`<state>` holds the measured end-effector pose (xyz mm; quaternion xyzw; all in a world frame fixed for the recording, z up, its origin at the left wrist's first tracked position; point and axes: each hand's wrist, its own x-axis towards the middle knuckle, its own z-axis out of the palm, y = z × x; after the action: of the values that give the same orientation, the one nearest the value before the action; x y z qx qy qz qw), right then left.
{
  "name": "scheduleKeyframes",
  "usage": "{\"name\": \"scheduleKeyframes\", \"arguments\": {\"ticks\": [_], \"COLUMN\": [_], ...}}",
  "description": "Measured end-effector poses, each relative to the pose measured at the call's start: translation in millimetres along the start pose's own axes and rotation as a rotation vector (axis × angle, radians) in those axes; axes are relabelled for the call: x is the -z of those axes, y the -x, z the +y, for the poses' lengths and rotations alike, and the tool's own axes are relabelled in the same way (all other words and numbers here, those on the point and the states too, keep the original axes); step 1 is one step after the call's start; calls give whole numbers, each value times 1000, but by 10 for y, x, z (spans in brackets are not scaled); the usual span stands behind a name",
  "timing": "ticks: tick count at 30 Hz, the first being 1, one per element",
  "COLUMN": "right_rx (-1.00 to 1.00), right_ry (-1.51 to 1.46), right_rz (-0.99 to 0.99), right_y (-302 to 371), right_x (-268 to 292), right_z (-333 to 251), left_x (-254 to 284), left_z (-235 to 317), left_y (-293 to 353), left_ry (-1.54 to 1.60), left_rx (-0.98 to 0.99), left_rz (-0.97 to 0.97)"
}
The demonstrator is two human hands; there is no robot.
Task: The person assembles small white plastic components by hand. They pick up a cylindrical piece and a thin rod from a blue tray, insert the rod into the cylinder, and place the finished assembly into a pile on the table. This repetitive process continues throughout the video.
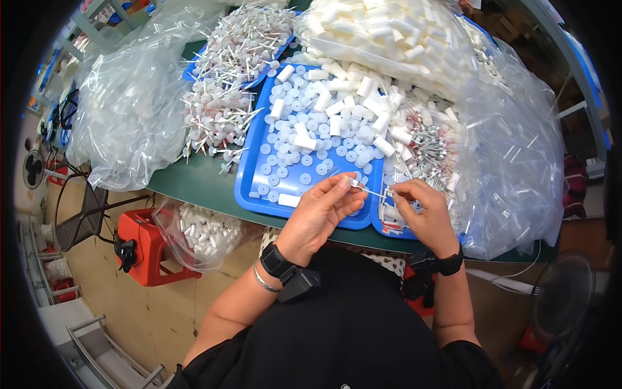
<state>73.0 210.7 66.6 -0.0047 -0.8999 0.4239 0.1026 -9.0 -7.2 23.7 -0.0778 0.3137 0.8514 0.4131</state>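
Over the front edge of a blue tray [243, 185], my left hand [316, 212] pinches the small whitish end of a thin rod [370, 191]. The rod points right, and my right hand [424, 214] has its thumb and fingertips closed at its other end, hiding that tip. Translucent round discs [295, 120] with centre holes lie scattered in the tray. White foam-like cylinders [276, 109] are mixed among them, thickest at the far right. Beside my right hand, a second blue tray [378, 225] holds a heap of thin metal-shafted pieces [431, 152] with white and reddish parts.
A clear bag of white cylinders [382, 42] bulges over the trays' far side. Assembled disc-and-stick pieces [223, 110] pile up at the far left. Crumpled plastic bags [129, 110] flank the green table [188, 185]. A red stool [146, 249] and a fan [562, 295] stand below.
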Motion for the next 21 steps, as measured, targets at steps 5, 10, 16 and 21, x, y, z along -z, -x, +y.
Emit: {"name": "scheduleKeyframes", "arguments": {"ticks": [5,10,16,21], "right_rx": [8,77,258,23], "right_ry": [-10,64,174,-39], "right_rz": [14,24,85,-30], "right_y": [-1,6,-21,4], "right_x": [-60,-79,-84,-132], "right_z": [-92,-121,-129,-171], "left_x": [-49,-31,-11,-79], "left_z": [26,8,-3,-43], "left_y": [10,-1,-4,28], "left_ry": [-10,-1,-6,-83], "left_rx": [-14,-19,-21,28], "left_rz": [7,10,25,-22]}}
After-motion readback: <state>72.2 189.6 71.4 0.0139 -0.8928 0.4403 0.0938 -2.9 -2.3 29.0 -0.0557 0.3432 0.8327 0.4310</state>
